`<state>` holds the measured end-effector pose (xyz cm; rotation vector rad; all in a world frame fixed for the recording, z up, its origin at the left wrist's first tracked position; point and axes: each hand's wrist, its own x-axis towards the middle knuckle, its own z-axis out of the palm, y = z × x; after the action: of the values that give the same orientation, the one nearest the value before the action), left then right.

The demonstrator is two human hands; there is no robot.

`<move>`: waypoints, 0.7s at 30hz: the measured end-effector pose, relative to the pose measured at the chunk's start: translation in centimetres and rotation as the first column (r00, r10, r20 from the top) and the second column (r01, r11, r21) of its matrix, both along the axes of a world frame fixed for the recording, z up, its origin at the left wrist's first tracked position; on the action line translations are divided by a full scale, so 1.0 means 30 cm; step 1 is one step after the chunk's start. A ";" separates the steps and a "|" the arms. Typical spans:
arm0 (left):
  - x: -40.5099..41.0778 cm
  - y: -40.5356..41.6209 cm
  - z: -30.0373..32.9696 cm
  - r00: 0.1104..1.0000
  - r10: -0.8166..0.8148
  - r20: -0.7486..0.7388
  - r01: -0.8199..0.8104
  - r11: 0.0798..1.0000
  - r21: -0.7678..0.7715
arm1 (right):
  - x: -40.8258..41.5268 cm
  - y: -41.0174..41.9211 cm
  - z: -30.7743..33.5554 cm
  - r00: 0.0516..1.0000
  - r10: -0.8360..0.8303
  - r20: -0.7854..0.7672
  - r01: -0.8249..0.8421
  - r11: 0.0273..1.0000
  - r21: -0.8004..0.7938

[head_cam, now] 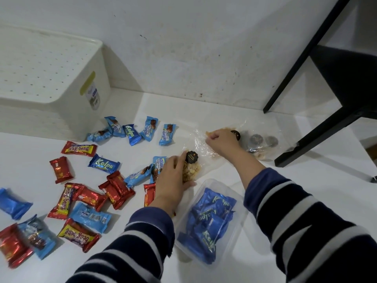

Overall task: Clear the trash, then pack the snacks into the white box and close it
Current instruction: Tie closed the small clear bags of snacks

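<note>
My left hand [173, 176] grips a clear bag of tan crackers [190, 170] with a black round sticker, low on the white floor. Further back, my right hand [221, 140] pinches the edge of a crumpled clear plastic bag [201, 144]. A third clear bag holding dark round cookies [259, 141] lies just right of that hand. The white perforated box [51, 82] stands at the back left with its lid on. Several blue Kalpa packets [104, 163] and red Beng-Beng bars [78, 149] lie scattered across the floor on the left.
A clear plastic tub [240, 197] full of blue Kalpa packets sits near me between my arms. A black table leg and foot [318, 139] stand at the right. The white wall [183, 48] runs along the back.
</note>
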<state>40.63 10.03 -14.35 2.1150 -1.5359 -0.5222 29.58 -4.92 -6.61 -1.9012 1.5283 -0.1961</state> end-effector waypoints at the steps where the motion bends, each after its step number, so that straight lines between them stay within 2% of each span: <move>1: 0.000 -0.001 0.001 1.000 -0.001 0.000 0.001 1.000 0.003 | 0.004 -0.002 0.000 1.000 0.000 0.005 0.000 1.000 -0.021; 5: -0.001 -0.004 0.000 1.000 -0.004 0.003 0.004 1.000 -0.004 | 0.017 -0.005 -0.002 1.000 -0.022 -0.017 0.022 0.998 -0.054; 9: -0.002 0.001 -0.003 1.000 0.005 -0.004 -0.005 1.000 -0.011 | 0.030 -0.011 -0.008 1.000 -0.014 0.021 0.014 1.000 -0.014; 21: 0.000 0.002 -0.015 1.000 0.005 -0.002 -0.005 1.000 -0.020 | 0.074 -0.028 -0.011 0.999 0.002 0.054 0.000 1.000 -0.022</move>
<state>40.62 10.07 -14.80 2.1018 -1.5282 -0.5047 31.82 -5.77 -6.93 -1.8989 1.4951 -0.2630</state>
